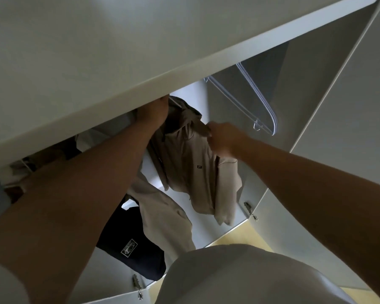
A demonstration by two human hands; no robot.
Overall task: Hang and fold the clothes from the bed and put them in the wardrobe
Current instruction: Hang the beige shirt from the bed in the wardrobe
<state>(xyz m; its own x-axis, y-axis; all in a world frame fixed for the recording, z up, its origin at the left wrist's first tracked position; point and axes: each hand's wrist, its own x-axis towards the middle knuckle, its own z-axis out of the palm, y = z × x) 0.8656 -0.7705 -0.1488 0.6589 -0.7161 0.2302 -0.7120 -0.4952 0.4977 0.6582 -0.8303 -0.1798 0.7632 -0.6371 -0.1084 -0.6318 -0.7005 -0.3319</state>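
Potentially dragging beige hoodie (184, 167) off hanger (174, 101) beside hidden left hand (154, 113) fingers, grip unverifiable, through uneven pull from right hand (223, 137) pinching its shoulder.

Dim light is filling the wardrobe (305, 73); the left forearm (86, 194) is lying shadowed; frame edges are bowing, softening.
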